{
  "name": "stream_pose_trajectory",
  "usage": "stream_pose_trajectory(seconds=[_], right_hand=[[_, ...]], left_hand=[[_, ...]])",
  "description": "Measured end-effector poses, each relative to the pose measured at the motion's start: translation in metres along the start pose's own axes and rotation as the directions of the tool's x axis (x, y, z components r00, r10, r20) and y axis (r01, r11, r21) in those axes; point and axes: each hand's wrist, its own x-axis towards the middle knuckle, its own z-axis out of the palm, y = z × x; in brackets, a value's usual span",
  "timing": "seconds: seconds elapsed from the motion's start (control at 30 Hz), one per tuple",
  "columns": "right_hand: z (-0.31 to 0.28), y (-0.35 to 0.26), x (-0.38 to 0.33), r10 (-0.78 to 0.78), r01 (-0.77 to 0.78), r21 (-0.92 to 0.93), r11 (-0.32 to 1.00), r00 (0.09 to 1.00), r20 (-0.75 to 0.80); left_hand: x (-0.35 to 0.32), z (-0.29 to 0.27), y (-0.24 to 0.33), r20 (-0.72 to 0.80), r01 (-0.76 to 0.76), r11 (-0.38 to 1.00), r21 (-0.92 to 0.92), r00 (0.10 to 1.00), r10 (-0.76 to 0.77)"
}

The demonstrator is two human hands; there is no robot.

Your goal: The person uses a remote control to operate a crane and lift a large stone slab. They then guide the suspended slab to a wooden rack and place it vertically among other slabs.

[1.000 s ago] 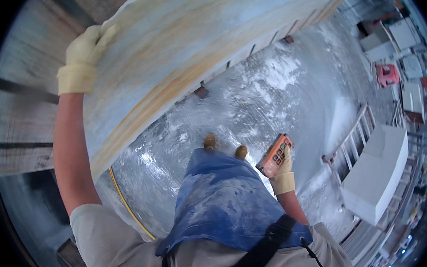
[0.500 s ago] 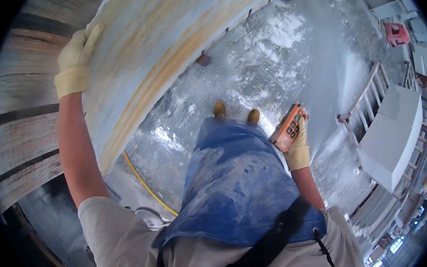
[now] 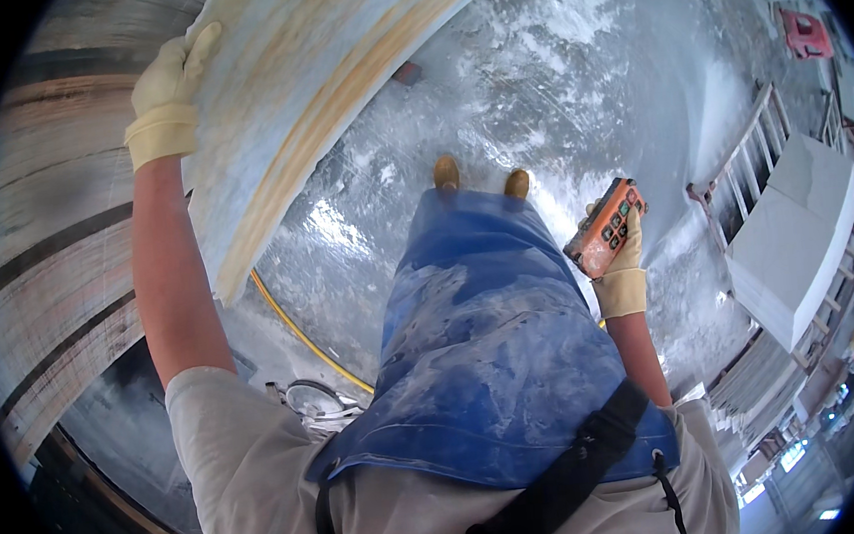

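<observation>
A large stone slab (image 3: 322,84), pale blue-grey with tan streaks and a rough rim, stands at the upper left. My left hand (image 3: 164,82), in a cream glove, is closed on the slab's top edge, thumb along the streaked face and the other fingers partly hidden. At the right, over the floor, my right hand (image 3: 629,256) holds an orange remote control (image 3: 603,233) with several dark buttons. It wears a matching glove, with the thumb beside the buttons. Between the hands hangs my blue apron (image 3: 492,332), smeared with whitish residue.
Weathered wooden planks (image 3: 66,265) fill the left side. A yellow hose (image 3: 297,332) crosses the wet, white-streaked floor (image 3: 532,68) below the slab. At the right are a metal rack (image 3: 754,156), white blocks (image 3: 796,238) and a red plastic item (image 3: 807,33).
The whole view has shifted, so slab, boots, rack and both hands appear higher and slightly further right. Both hands keep the same holds.
</observation>
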Motion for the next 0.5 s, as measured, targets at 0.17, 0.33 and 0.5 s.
stream_pose_trajectory(seconds=[0.17,0.33,0.5], right_hand=[[-0.001,0.003,0.006,0.027,-0.027,0.011,1.0,1.0,0.007],[0.005,0.003,0.003,0.031,-0.031,0.019,0.999,1.0,-0.002],[0.006,-0.001,-0.001,0.032,-0.032,0.028,0.999,0.999,-0.026]], left_hand=[[0.007,0.009,0.01,0.018,-0.049,0.997,0.052,0.999,0.049],[0.004,0.016,0.025,0.028,-0.053,0.998,0.026,0.998,0.052],[0.006,0.034,0.026,0.029,-0.043,0.998,0.053,0.999,0.041]])
